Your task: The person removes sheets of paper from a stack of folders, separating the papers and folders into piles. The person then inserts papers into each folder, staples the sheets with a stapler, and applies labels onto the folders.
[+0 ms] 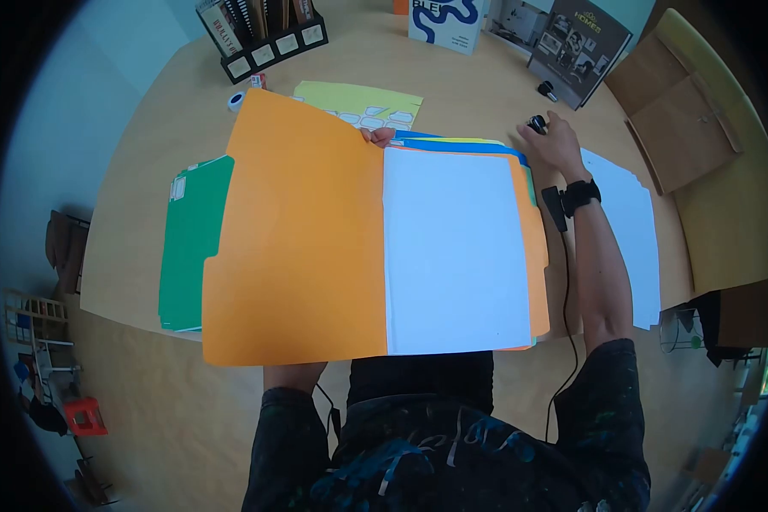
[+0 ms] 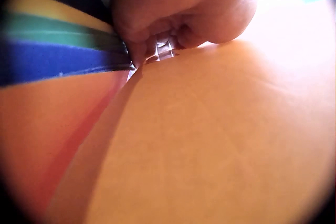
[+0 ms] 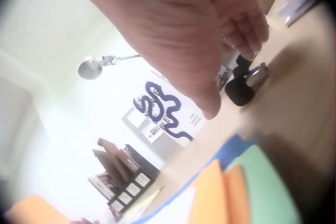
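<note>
An orange file folder (image 1: 303, 230) lies spread wide, with white sheets (image 1: 456, 252) on its right side. Blue, yellow and green folder edges (image 1: 461, 143) show beneath the sheets. At the top of the fold, my left hand (image 1: 379, 136) grips the folders; its curled fingers (image 2: 184, 29) press against the orange cover in the left wrist view. My right hand (image 1: 559, 147) reaches over a black binder clip (image 1: 537, 125) on the table, thumb and fingers spread apart around it. That view from the right wrist shows the clip (image 3: 240, 91) with its silver handle under the fingers.
Another black clip (image 1: 547, 90) lies farther back. Green folders (image 1: 192, 256) are at the left, white sheets (image 1: 631, 230) at the right. Behind are a yellow-green label sheet (image 1: 358, 96), a white tape roll (image 1: 236, 101), a black book rack (image 1: 273, 51) and standing books (image 1: 582, 51).
</note>
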Motion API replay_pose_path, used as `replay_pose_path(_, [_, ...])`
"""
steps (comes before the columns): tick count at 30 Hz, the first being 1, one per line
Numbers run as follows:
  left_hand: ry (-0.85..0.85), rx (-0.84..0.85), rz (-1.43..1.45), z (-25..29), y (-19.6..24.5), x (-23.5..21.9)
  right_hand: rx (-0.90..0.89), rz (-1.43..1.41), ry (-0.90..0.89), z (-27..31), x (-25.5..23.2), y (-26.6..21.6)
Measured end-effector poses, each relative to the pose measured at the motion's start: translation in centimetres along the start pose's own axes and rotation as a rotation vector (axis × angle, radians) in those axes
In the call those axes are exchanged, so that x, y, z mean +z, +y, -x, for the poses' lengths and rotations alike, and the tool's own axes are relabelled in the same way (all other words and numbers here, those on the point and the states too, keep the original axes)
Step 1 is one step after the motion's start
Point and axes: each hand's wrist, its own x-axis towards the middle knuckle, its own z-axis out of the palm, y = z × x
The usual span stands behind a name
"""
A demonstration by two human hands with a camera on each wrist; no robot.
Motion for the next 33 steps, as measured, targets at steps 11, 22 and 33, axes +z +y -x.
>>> replay_pose_path(11, [0.045, 0.013, 0.002, 0.4, 0.2, -1.8, -0.431, -0.418, -0.303, 2.0, -1.0, -9.8])
replay_pose_path(22, [0.001, 0.024, -0.039, -0.1, 1.1, -1.1, -0.44, -0.366, -0.261, 4.1, 1.3, -14.9])
replay_pose_path(33, [-0.008, 0.032, -0.008, 0.1, 0.7, -0.5, 0.121, -0.298, 0.083, 0.4, 1.3, 1.6])
